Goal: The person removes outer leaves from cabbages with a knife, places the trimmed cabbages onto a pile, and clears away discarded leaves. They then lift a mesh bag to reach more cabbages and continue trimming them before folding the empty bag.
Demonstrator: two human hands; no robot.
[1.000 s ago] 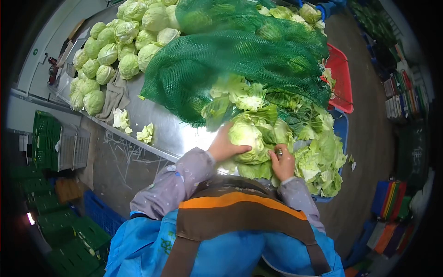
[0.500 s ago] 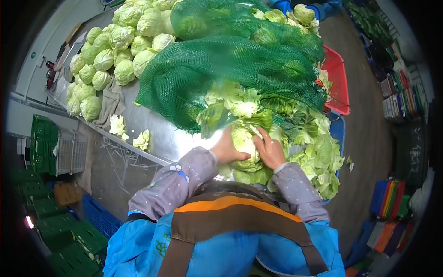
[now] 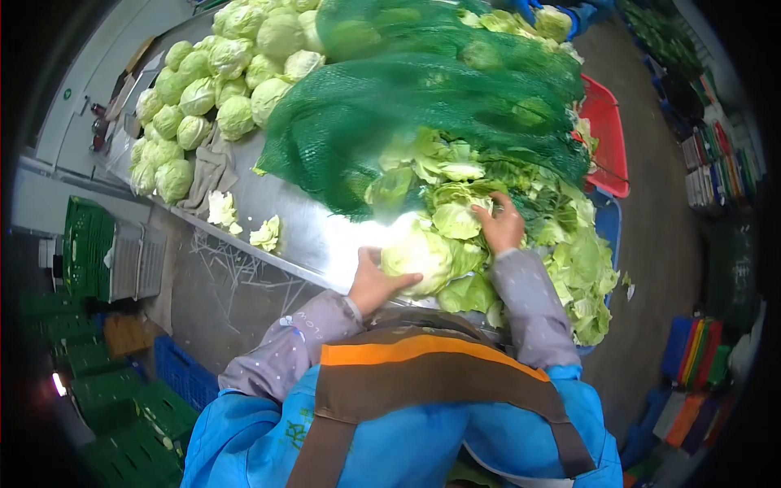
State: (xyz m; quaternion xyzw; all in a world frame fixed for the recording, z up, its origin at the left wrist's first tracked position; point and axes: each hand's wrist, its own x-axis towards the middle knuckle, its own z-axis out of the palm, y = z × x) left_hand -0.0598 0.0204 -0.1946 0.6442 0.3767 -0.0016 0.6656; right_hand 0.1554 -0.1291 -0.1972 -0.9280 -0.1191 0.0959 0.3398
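A pale green cabbage (image 3: 416, 254) rests on the steel table (image 3: 313, 236) close to my body. Against its left side lies my left hand (image 3: 379, 279), thumb along the lower front and fingers curved round the edge. Farther right, my right hand (image 3: 501, 224) has its thumb and fingers on a loose outer leaf (image 3: 457, 220) just behind the cabbage. More torn leaves (image 3: 573, 264) are heaped to the right. Behind the cabbage a green mesh sack (image 3: 407, 106) with cabbages inside covers much of the table.
Whole cabbages (image 3: 198, 96) are piled at the back left, beside a grey cloth (image 3: 213, 172). A red crate (image 3: 604, 134) and a blue crate (image 3: 608, 224) stand at the right edge. Another person's blue-gloved hands (image 3: 579, 18) show at the top right.
My hands have moved apart: the left has shifted left with the cabbage, and the right has gone from the cabbage up and right to a leaf. The whole view has shifted slightly.
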